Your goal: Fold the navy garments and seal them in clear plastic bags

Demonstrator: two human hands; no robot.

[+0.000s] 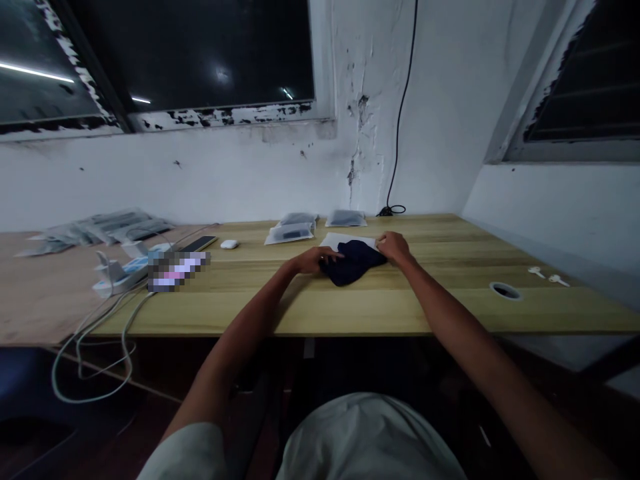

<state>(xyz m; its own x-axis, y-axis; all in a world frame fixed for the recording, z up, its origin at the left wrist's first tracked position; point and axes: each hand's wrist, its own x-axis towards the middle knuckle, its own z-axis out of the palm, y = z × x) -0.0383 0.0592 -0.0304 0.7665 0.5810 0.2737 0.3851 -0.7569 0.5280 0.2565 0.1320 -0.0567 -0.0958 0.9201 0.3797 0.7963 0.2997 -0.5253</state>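
A dark navy folded cloth [353, 265] lies on the wooden table, partly over a flat whitish bag or sheet [334, 239]. My left hand [316, 261] grips the cloth at its left edge, fingers over the top of it. At the opposite side, my right hand [394, 247] is closed in a pinch where the cloth's edge and the whitish piece meet; which of the two is between its fingertips, or both, is hidden. Just behind, frosted packets with dark contents [290, 231] lie near the wall, one more packet [346, 218] beside them.
On the left are a power strip [125, 272] with white cables, a phone [199, 245], a pixelated screen [177, 271] and a white earbud case [229, 245]. Several packets [107, 227] are piled behind. Two keys [547, 276] and a round cable hole [506, 291] are on the right.
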